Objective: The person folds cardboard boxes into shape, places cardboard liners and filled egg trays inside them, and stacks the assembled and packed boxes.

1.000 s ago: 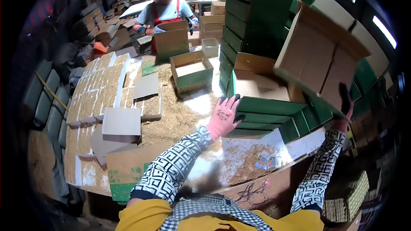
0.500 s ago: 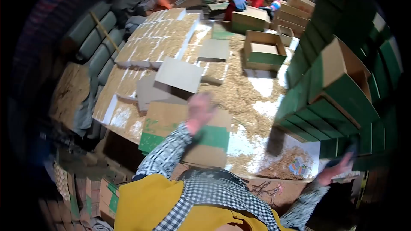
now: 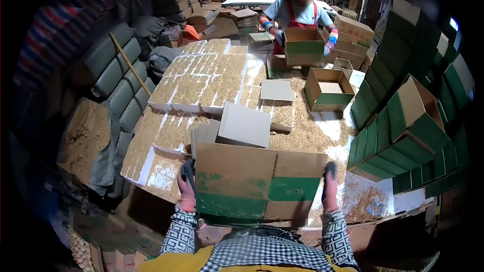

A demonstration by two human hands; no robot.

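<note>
My left hand (image 3: 186,186) and my right hand (image 3: 330,186) grip the opposite side edges of a brown and green cardboard box (image 3: 242,181). It looks folded flat and is tilted up at the table's near edge, its broad face toward me. Both hands wear pinkish gloves with dark fingers; the fingers behind the cardboard are partly hidden. Just beyond its top edge lie grey cardboard sheets (image 3: 244,125), and another grey sheet (image 3: 277,90) rests farther back.
White trays filled with straw-like bits (image 3: 201,83) cover the table's left. Green boxes (image 3: 375,143) are stacked at right, an open one (image 3: 416,108) on top. Another open box (image 3: 328,90) stands on the table. Across it, a co-worker (image 3: 302,15) holds a box (image 3: 304,47).
My left hand has moved from atop the cardboard to its left edge, and my right hand has come in from the far right. The cardboard is now raised. The co-worker has lifted a box.
</note>
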